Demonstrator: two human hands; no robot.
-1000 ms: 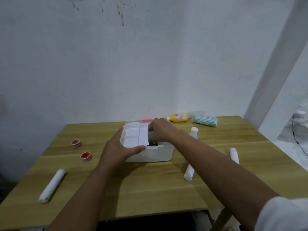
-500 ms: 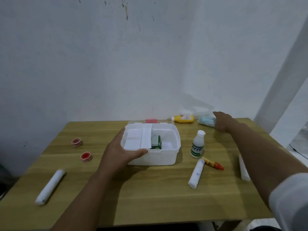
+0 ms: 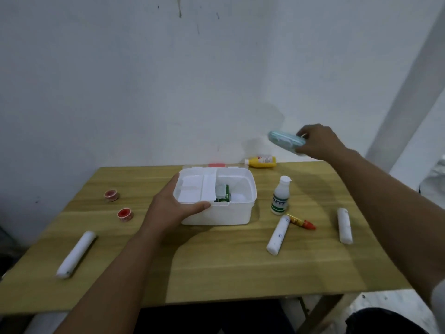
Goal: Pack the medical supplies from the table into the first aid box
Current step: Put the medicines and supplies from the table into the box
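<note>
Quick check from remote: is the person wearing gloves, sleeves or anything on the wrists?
No gloves: the left hand and right hand are bare, as are both forearms. No watch or band shows on either wrist. Only a white sleeve edge shows on the right upper arm.

1. White plastic first aid box (image 3: 224, 214), with a green carton (image 3: 224, 194) inside.
2. Pale teal packet of masks (image 3: 285, 141), far right.
3. Yellow bottle (image 3: 262, 162).
4. White bottle with green-striped label (image 3: 280, 196).
5. Two red-centred tape rolls (image 3: 125, 214), left.
6. Light wooden table (image 3: 216, 268).
</note>
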